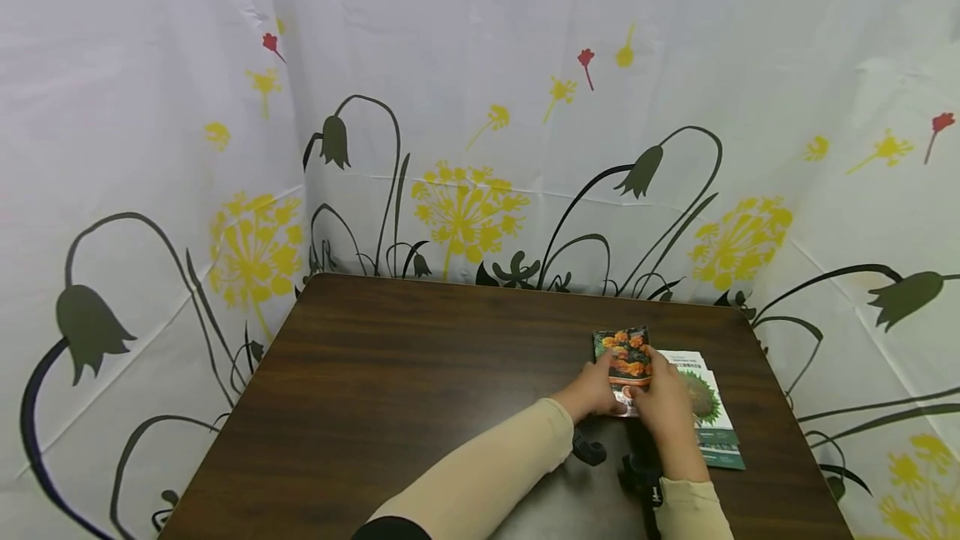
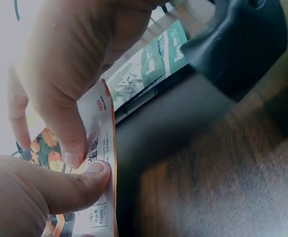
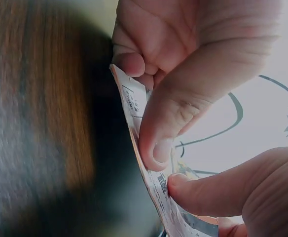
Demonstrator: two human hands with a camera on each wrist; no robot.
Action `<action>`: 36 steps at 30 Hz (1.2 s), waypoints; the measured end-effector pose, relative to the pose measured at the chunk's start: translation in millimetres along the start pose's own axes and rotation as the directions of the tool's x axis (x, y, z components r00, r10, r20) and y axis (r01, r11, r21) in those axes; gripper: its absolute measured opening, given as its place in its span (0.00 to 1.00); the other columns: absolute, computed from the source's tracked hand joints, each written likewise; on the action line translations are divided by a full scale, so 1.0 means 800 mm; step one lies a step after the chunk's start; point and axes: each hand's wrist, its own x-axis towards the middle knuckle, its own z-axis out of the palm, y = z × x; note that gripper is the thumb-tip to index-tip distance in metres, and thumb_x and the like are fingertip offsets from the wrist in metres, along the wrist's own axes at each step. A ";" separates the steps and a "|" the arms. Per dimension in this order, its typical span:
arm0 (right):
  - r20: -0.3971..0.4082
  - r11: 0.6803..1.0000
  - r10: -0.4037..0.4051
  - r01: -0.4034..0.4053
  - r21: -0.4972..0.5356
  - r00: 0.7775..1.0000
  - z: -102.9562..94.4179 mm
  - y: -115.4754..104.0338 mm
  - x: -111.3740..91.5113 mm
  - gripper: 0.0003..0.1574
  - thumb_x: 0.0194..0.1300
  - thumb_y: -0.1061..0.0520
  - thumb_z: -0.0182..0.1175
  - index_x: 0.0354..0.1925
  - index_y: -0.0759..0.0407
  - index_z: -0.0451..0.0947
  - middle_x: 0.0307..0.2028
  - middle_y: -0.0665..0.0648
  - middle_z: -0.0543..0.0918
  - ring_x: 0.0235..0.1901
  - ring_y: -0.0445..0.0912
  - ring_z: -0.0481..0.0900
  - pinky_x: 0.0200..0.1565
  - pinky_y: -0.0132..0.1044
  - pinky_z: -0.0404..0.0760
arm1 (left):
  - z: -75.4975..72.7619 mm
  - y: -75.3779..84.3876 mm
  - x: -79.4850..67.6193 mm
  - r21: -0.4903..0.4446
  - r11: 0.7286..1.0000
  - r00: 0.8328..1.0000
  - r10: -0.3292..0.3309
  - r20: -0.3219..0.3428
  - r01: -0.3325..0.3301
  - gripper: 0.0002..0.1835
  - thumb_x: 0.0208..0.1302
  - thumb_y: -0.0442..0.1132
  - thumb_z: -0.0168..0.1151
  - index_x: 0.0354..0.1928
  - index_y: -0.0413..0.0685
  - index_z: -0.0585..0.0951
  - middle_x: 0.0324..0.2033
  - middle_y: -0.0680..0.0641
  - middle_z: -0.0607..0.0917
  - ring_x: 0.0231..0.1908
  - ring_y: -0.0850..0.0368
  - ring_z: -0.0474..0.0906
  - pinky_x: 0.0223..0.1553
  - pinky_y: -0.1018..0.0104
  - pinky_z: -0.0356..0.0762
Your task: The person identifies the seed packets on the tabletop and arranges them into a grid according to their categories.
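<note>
A seed packet (image 1: 624, 348) with orange flowers on a dark front is held up over the right part of the table by both hands. At its left side, my left hand (image 1: 594, 390) pinches it, thumb on the printed face. My right hand (image 1: 667, 408) grips the opposite side. The left wrist view shows both thumbs close together on the white lower band of the packet (image 2: 102, 133). From the right wrist, the packet's lower edge (image 3: 134, 126) appears slightly bent, and fingers behind it are partly hidden.
Right of the hands lie overlapping seed packets (image 1: 716, 402), white and green, the top one picturing a green spiky flower head. The brown wooden table (image 1: 420, 357) extends left. A white flower-printed curtain (image 1: 465, 90) hangs behind it. Black wrist mounts (image 1: 588, 448) sit under the wrists.
</note>
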 end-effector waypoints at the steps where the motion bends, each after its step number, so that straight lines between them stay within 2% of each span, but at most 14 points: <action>1: -0.001 1.000 -0.011 0.011 -0.004 1.000 0.002 -0.001 0.000 0.49 0.66 0.63 0.75 0.79 0.69 0.65 0.62 0.83 0.77 0.58 0.77 0.79 0.57 0.72 0.78 | -0.002 -0.001 0.000 -0.005 1.000 1.000 -0.002 0.004 0.002 0.61 0.58 0.38 0.86 0.88 0.61 0.57 0.79 0.32 0.69 0.72 0.38 0.76 0.59 0.53 0.84; 5: -0.011 0.998 -0.052 0.051 -0.039 0.999 0.007 -0.008 -0.002 0.39 0.67 0.65 0.74 0.73 0.69 0.75 0.53 0.77 0.78 0.48 0.70 0.81 0.49 0.66 0.80 | -0.009 -0.006 0.001 -0.089 0.996 0.999 -0.020 0.026 0.022 0.60 0.59 0.34 0.84 0.88 0.58 0.58 0.82 0.33 0.65 0.80 0.37 0.67 0.60 0.53 0.82; 7: 0.003 0.996 -0.070 0.071 -0.056 0.998 0.009 -0.010 -0.003 0.36 0.68 0.65 0.73 0.71 0.70 0.77 0.53 0.76 0.78 0.49 0.70 0.80 0.50 0.66 0.80 | -0.009 -0.007 0.003 -0.107 0.994 0.999 -0.035 0.021 0.037 0.60 0.58 0.33 0.84 0.88 0.58 0.58 0.82 0.33 0.65 0.80 0.37 0.66 0.59 0.53 0.81; 11: 0.068 0.991 -0.103 0.108 -0.084 0.992 0.011 -0.012 -0.006 0.34 0.67 0.67 0.70 0.70 0.73 0.77 0.56 0.77 0.77 0.56 0.74 0.78 0.57 0.70 0.78 | -0.010 -0.007 0.002 -0.046 0.998 0.998 -0.053 -0.030 0.052 0.60 0.57 0.34 0.85 0.87 0.57 0.59 0.79 0.33 0.68 0.73 0.39 0.74 0.59 0.52 0.83; 13: 0.090 0.989 -0.111 0.119 -0.092 0.990 0.013 -0.014 -0.007 0.34 0.65 0.68 0.69 0.68 0.74 0.78 0.57 0.78 0.77 0.56 0.76 0.77 0.58 0.71 0.76 | -0.011 -0.011 0.005 -0.001 0.999 0.998 -0.052 -0.045 0.052 0.59 0.57 0.37 0.86 0.87 0.56 0.59 0.77 0.33 0.69 0.71 0.38 0.76 0.61 0.51 0.83; 17: 0.098 0.990 -0.100 0.109 -0.092 0.990 0.016 -0.019 -0.006 0.33 0.63 0.68 0.70 0.66 0.74 0.80 0.56 0.78 0.77 0.54 0.74 0.76 0.58 0.69 0.76 | -0.017 -0.014 0.004 0.013 0.999 0.999 -0.039 -0.026 0.039 0.59 0.59 0.42 0.86 0.87 0.54 0.59 0.78 0.32 0.68 0.75 0.37 0.73 0.69 0.47 0.79; 21: 0.091 0.991 -0.094 0.102 -0.086 0.991 0.020 -0.019 -0.003 0.31 0.63 0.67 0.70 0.65 0.72 0.82 0.56 0.77 0.76 0.53 0.72 0.76 0.56 0.68 0.77 | -0.023 -0.012 0.000 -0.008 0.999 0.999 -0.046 -0.010 0.046 0.58 0.61 0.43 0.84 0.87 0.54 0.58 0.80 0.32 0.66 0.77 0.36 0.70 0.72 0.45 0.77; 25: 0.089 0.992 -0.085 0.093 -0.089 0.992 0.026 -0.013 -0.001 0.31 0.63 0.67 0.71 0.65 0.71 0.82 0.56 0.76 0.75 0.53 0.72 0.75 0.56 0.67 0.77 | -0.021 -0.011 -0.001 0.009 0.999 0.999 -0.047 -0.024 0.048 0.59 0.60 0.42 0.85 0.87 0.54 0.58 0.78 0.33 0.68 0.77 0.36 0.70 0.71 0.45 0.78; 30: 0.062 0.991 -0.097 0.102 -0.092 0.993 0.031 -0.011 0.002 0.32 0.62 0.65 0.75 0.64 0.70 0.83 0.60 0.76 0.73 0.55 0.71 0.71 0.56 0.66 0.74 | -0.016 -0.014 0.005 0.115 0.993 0.996 -0.029 -0.086 0.039 0.59 0.57 0.40 0.86 0.87 0.56 0.60 0.71 0.35 0.74 0.69 0.38 0.75 0.63 0.49 0.81; 33: 0.049 0.985 -0.114 0.120 -0.123 0.992 0.032 -0.014 0.005 0.31 0.61 0.63 0.78 0.62 0.70 0.84 0.65 0.77 0.71 0.59 0.73 0.69 0.60 0.68 0.72 | -0.009 -0.023 0.017 0.170 0.984 0.992 -0.026 -0.119 0.047 0.59 0.57 0.41 0.87 0.87 0.59 0.61 0.69 0.36 0.74 0.64 0.41 0.75 0.57 0.52 0.81; 36: 0.055 0.980 -0.127 0.134 -0.147 0.990 0.034 -0.015 0.010 0.30 0.60 0.62 0.79 0.60 0.69 0.86 0.68 0.76 0.72 0.62 0.74 0.69 0.63 0.68 0.72 | -0.003 -0.032 0.030 0.171 0.984 0.990 -0.033 -0.134 0.056 0.59 0.56 0.42 0.88 0.86 0.60 0.62 0.68 0.36 0.71 0.63 0.42 0.72 0.55 0.53 0.81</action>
